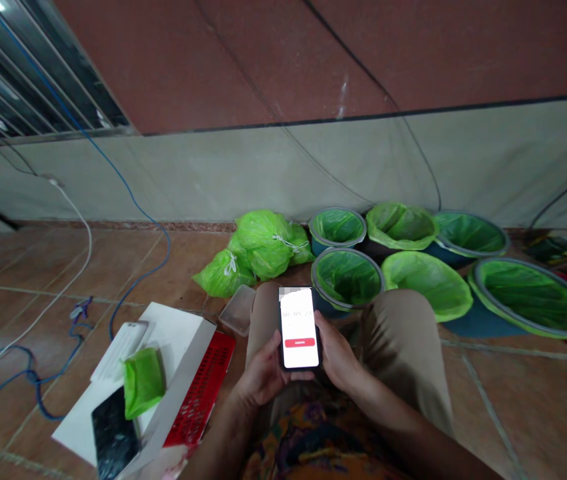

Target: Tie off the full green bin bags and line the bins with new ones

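A phone (300,333) with a bright white screen and a red bar low on it is held upright above my lap. My left hand (264,372) grips its left side and lower edge, with fingers passing beneath it. Around the right edge, my right hand (334,350) holds the same phone. To the left, a white board (173,333) carries a folded green bag packet (143,381), a black packet (113,427) and a white pack (119,351).
Several bins with green liners (347,277) stand by the wall ahead and to the right. Tied green bags (263,243) lie beside them. A red basket (201,390) and clear tub (237,310) are left of my knees. Blue cable (163,257) crosses the left floor.
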Demonstrator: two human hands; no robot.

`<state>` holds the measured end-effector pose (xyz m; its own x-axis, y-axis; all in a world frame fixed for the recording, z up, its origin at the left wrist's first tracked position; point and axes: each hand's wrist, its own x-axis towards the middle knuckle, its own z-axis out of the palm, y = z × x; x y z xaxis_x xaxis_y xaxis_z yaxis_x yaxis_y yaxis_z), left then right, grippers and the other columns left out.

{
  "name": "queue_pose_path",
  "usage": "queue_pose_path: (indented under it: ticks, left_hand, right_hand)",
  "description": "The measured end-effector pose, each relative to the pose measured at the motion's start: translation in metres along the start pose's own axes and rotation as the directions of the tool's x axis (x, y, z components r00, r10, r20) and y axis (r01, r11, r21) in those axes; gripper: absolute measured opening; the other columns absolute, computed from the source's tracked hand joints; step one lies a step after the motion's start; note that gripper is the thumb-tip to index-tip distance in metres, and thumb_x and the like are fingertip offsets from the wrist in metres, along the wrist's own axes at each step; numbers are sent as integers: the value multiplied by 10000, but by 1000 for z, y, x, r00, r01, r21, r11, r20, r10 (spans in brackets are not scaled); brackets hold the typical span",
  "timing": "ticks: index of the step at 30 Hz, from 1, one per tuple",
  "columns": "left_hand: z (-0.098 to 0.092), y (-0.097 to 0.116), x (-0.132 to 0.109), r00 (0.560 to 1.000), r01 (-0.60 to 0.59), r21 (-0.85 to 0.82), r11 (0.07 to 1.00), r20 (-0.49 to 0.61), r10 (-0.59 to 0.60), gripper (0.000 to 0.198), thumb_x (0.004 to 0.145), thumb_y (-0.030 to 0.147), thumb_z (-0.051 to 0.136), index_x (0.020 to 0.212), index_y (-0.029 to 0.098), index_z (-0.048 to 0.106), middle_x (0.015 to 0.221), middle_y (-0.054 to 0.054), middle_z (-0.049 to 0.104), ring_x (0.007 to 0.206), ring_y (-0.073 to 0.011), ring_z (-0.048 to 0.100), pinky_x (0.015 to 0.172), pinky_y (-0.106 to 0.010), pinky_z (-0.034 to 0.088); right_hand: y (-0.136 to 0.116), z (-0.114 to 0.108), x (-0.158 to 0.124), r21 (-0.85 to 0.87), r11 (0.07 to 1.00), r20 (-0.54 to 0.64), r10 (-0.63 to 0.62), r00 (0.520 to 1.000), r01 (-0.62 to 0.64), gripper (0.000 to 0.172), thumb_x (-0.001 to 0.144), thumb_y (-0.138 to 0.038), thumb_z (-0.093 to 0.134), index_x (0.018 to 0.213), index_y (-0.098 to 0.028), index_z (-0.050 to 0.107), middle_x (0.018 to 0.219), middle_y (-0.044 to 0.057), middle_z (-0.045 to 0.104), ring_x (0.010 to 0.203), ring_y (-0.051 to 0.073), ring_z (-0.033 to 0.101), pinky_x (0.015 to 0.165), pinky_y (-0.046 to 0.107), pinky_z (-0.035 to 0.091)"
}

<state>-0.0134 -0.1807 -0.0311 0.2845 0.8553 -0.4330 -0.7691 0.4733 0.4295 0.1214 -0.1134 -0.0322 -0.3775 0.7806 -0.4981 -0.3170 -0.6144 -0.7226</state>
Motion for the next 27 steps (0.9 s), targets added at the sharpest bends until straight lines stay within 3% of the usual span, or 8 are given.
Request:
queue_pose_path:
  ticks: [18,27]
  left_hand:
    - [-2,-1,1,999,-5,-28,1000,49,6,469,943,423,419,1299,143,543,1140,-139,683,976,-241,665,802,-389,552]
    - [-1,0,1,1000,-4,-1,1000,17,4,469,947,421,412,1322,162,525,1096,-134,700,951,-234,669,840,-416,535]
  right_hand:
    - [0,0,0,-13,1000,-17,-10,1000,9,537,764,-654,567,1063,-227,699,1130,50,706,1047,272,654,883,374,514]
    - [-2,0,0,19,1000,-31,8,999,-7,516,762,-637,588,1063,-236,708,1119,44,710,1054,277,652,903,391,508]
